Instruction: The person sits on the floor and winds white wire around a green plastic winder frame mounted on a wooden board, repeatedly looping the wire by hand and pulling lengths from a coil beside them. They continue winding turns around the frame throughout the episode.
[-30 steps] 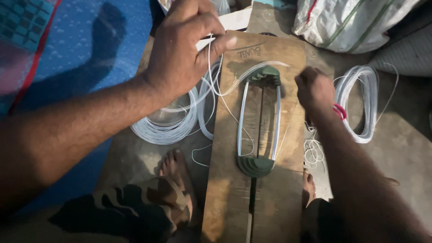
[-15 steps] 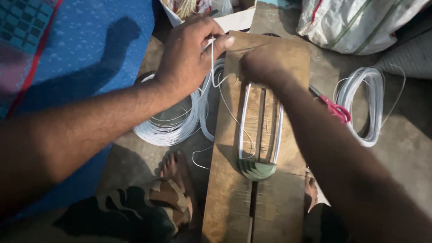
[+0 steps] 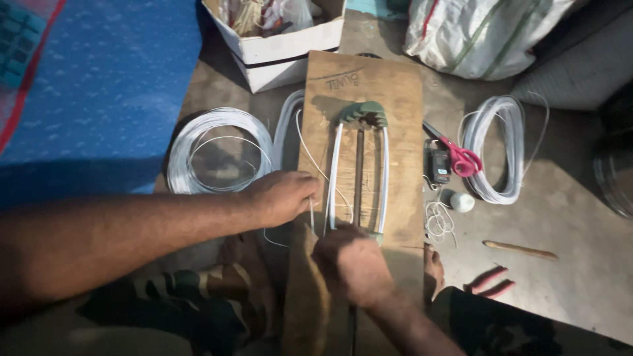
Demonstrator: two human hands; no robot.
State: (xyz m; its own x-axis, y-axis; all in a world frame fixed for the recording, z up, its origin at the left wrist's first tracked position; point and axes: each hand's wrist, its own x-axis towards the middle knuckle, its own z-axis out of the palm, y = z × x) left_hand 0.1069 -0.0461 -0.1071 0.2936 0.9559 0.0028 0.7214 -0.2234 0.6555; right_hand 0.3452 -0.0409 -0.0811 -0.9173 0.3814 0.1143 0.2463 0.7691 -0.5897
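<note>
- Board [image 3: 389,86], centre of frame: we see raw wood, matt, rough grain.
- Wire coil [image 3: 217,155], left of centre: white plastic-looking sheath, smooth, slight gloss.
- Scissors [image 3: 461,158], right of centre: glossy pink plastic handles.
- Box [image 3: 283,56], top: white cardboard, matt.
- Sack [image 3: 481,33], upper right: woven plastic, faint sheen.
- Floor [image 3: 567,224]: rough, dull concrete.
</note>
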